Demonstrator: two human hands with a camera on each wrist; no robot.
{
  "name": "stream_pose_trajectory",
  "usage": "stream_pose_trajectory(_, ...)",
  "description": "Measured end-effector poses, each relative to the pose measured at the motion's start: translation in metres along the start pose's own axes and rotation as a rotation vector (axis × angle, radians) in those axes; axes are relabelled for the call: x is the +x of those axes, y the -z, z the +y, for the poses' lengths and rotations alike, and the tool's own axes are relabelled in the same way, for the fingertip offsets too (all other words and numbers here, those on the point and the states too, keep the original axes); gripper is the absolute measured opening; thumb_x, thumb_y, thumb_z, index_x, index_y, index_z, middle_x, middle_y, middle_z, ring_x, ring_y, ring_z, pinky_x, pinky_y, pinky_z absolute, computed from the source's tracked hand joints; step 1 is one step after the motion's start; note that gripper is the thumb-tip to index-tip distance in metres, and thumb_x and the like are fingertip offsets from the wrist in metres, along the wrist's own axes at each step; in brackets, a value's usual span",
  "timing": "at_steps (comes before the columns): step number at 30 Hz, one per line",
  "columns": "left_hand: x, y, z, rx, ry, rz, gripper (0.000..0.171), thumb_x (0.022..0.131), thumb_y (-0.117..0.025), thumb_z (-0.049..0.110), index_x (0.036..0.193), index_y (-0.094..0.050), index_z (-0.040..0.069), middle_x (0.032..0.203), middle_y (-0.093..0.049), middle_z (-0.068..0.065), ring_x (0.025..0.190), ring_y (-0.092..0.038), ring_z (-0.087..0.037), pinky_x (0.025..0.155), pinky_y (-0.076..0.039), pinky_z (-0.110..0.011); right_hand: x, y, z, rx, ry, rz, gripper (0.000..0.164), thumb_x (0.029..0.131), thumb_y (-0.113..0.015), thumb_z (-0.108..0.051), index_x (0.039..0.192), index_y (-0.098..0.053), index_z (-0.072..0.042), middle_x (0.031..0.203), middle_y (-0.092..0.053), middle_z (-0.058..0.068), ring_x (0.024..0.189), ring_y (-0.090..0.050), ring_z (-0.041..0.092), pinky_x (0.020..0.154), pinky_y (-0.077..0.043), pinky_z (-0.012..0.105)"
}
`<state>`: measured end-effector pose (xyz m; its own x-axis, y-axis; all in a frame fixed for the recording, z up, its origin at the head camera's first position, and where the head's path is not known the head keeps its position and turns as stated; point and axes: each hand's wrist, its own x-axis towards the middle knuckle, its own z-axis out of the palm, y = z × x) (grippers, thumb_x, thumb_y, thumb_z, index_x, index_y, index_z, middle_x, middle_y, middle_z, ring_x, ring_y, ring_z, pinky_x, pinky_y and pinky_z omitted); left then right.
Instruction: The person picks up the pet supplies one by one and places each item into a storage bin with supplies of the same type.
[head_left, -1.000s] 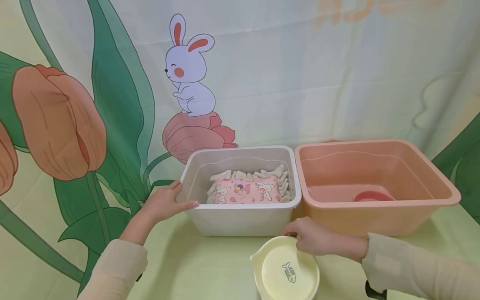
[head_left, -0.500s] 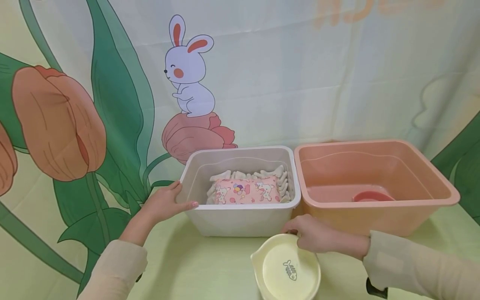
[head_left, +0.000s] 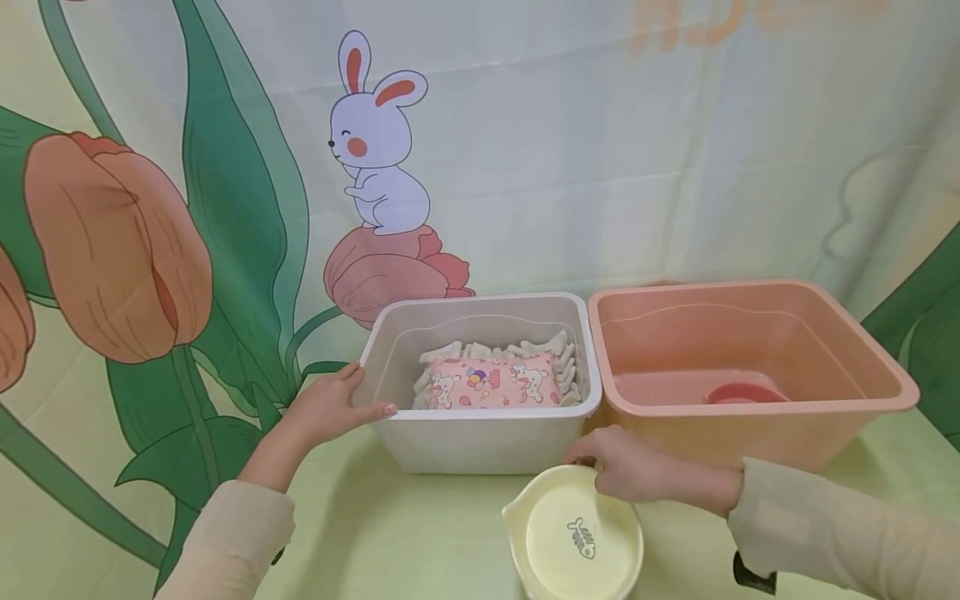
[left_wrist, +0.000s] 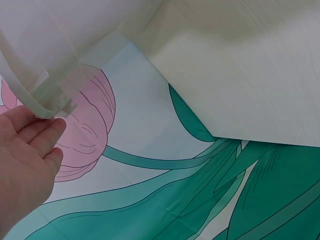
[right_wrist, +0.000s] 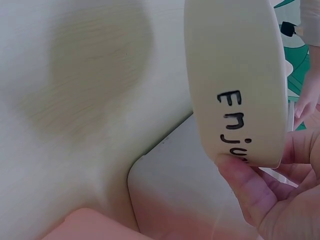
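My left hand (head_left: 322,406) holds the front left corner of a white plastic tub (head_left: 480,442), thumb along the rim and the other fingers at its outer side. My right hand (head_left: 626,467) pinches the rim of a pale yellow bowl (head_left: 551,537) with a pouring lip and a fishbone drawing. The bowl is tilted toward the head camera, above the table in front of the tubs. In the right wrist view, black lettering shows on its side wall, and my thumb (right_wrist: 250,185) presses that wall. Inside the white tub lies a pink, pillow-like packet (head_left: 491,383) printed with white animals and balloons.
Greyish-white lumpy pieces (head_left: 551,342) surround the packet. A larger pink tub (head_left: 720,437) stands against the white tub's right side, with a red round thing (head_left: 746,392) inside. Behind both hangs a printed cloth (head_left: 570,167); the pale green table (head_left: 420,533) lies in front.
My right hand has risen slightly with the yellow bowl, which shifts a little up and to the right. My left hand stays in place on the white tub.
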<state>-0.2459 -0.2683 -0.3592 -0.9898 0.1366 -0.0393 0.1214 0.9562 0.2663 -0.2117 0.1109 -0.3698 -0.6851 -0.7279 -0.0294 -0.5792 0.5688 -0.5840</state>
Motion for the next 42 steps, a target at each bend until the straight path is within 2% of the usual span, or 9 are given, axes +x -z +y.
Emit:
stream_pose_trajectory(8,0.001,0.0,-0.001,0.008,-0.013,0.005,0.096,0.071,-0.05,0.069,0.138,-0.027,0.004,0.141,-0.027,-0.022,0.122,-0.037,-0.041,0.09,-0.038,-0.056,-0.001,0.006,-0.005,-0.012,0.016,0.004,0.041,0.065,-0.05,0.014,0.09,-0.068,-0.012,0.078,-0.063,-0.006,0.069,-0.05,0.006,0.062,-0.042,0.017)
stream_pose_trajectory(21,0.0,0.0,0.001,0.007,-0.014,0.001,0.097,0.071,-0.049,0.07,0.138,-0.027,0.004,0.141,-0.028,-0.022,0.121,-0.039,-0.041,0.089,-0.039,-0.056,-0.002,0.015,-0.011,-0.092,0.05,0.027,0.042,0.064,-0.05,0.013,0.091,-0.068,-0.013,0.08,-0.063,-0.007,0.074,-0.051,0.006,0.065,-0.043,0.018)
stream_pose_trajectory(35,0.0,-0.001,0.0,-0.006,0.001,-0.005,0.098,0.07,-0.05,0.071,0.139,-0.026,0.005,0.141,-0.027,-0.022,0.121,-0.039,-0.041,0.089,-0.039,-0.056,-0.002,0.019,-0.012,-0.054,0.059,0.009,0.043,0.064,-0.047,0.015,0.091,-0.067,-0.013,0.079,-0.062,-0.007,0.074,-0.051,0.006,0.064,-0.042,0.018)
stream_pose_trajectory(42,-0.001,-0.001,0.0,-0.008,-0.005,0.005,0.098,0.07,-0.05,0.07,0.139,-0.027,0.005,0.141,-0.027,-0.022,0.121,-0.038,-0.041,0.089,-0.038,-0.056,0.0,0.023,-0.011,-0.003,0.031,-0.01,0.045,0.064,-0.047,0.016,0.091,-0.068,-0.012,0.079,-0.063,-0.006,0.074,-0.051,0.007,0.065,-0.044,0.02)
